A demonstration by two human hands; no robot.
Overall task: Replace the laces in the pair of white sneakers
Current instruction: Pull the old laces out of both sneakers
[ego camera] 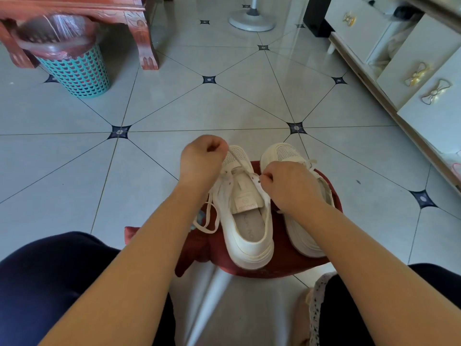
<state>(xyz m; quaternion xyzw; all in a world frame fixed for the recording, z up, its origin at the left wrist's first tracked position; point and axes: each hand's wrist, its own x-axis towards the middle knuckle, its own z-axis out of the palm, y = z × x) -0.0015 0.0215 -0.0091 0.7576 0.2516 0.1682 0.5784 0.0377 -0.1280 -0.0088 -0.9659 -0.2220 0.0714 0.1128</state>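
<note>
- The left sneaker [245,221] stands on a red cloth [274,268] on the floor, with its toe pointing away.
- The left hand [203,158] has its grip pinched on the lace [235,159], which runs taut from the eyelets up toward the toe.
- The right hand [287,186], the nearer one, seems to have its grip pinching the sneaker's right eyelet flap.

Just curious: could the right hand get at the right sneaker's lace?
Probably yes. The right hand hangs over the right sneaker, and the right lace lies uncovered beside its knuckles. It would first have to let go of the left lace it pinches.
</note>
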